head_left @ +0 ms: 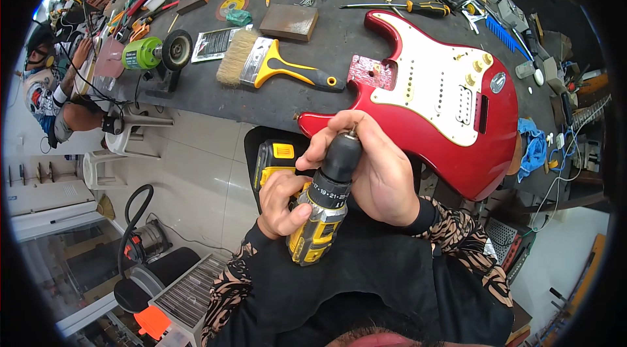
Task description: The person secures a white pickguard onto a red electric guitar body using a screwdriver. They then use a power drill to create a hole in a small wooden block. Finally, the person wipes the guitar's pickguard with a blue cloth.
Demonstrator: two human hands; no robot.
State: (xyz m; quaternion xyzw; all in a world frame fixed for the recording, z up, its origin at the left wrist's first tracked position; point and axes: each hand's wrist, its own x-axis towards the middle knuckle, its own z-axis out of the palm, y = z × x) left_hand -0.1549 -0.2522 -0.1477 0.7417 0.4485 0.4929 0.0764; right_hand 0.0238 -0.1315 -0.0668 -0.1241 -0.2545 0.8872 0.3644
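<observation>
A yellow and black cordless drill is upright in front of my chest, its black chuck pointing away from me. My left hand grips its handle, and the battery shows beyond my fingers. At the chuck's nose, my right hand pinches a short, thin bit between thumb and fingers; its exact type is too small to tell. Just beyond lies a red electric guitar body with a cream pickguard, neckless, on the dark workbench.
A wide paintbrush, a brown block and a screwdriver lie on the bench. A green bench grinder stands left. Further left, a person works beside a white stool. A vacuum cleaner is on the floor.
</observation>
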